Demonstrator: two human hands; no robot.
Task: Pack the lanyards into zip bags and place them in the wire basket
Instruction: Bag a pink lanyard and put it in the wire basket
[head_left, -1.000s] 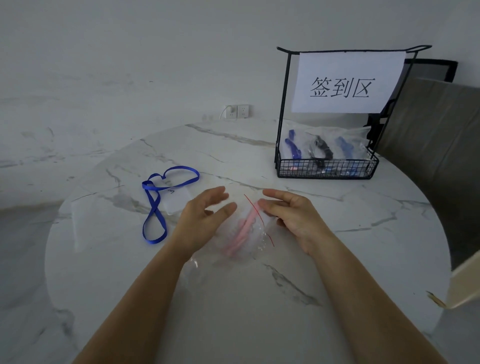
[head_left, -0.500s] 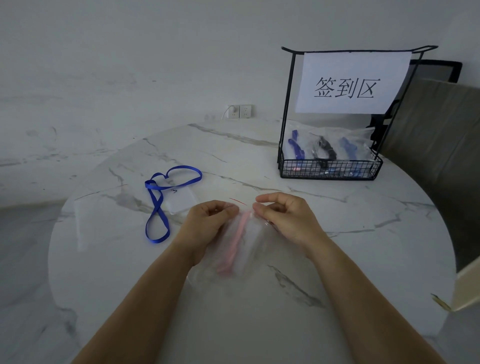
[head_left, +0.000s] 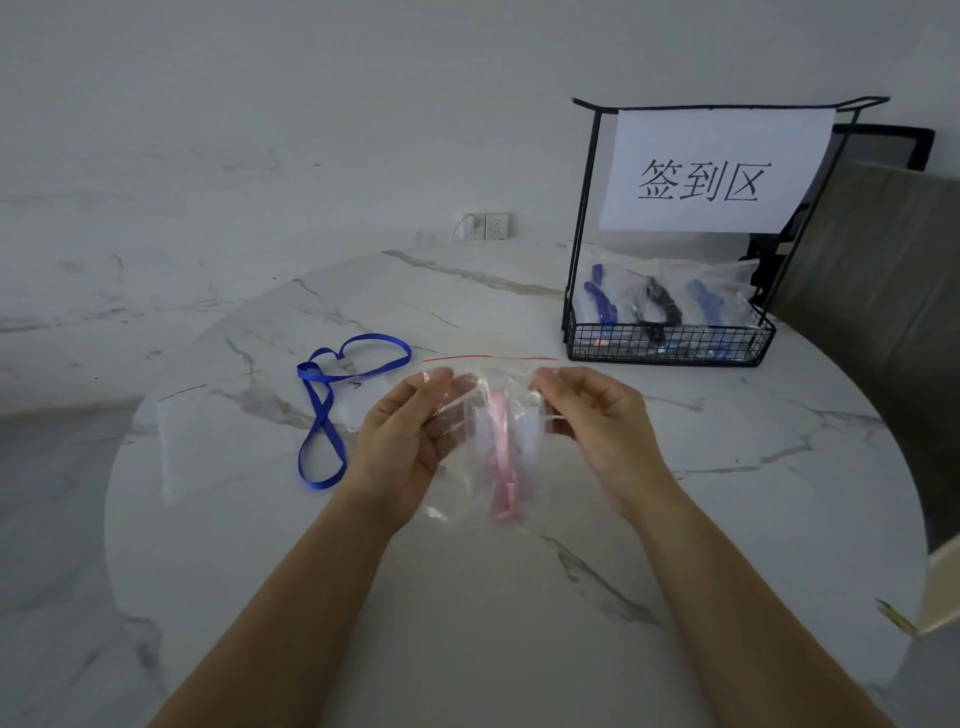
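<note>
Where it lay flat earlier, zip bag (head_left: 522, 431) now hangs lifted above table (head_left: 467, 623) | left hand (head_left: 410, 431) and right hand (head_left: 597, 421) each pinch a top corner | pink lanyard (head_left: 501, 457) inside | wire basket (head_left: 670, 348) far right

Round white marble table (head_left: 519, 623) with grey veins fills the lower frame. Blue lanyard (head_left: 323, 408) lies in a figure-eight loop left of centre, partly over a flat clear zip bag (head_left: 366, 402). Black wire basket (head_left: 667, 347) stands upper right, near the table's far edge.
</note>
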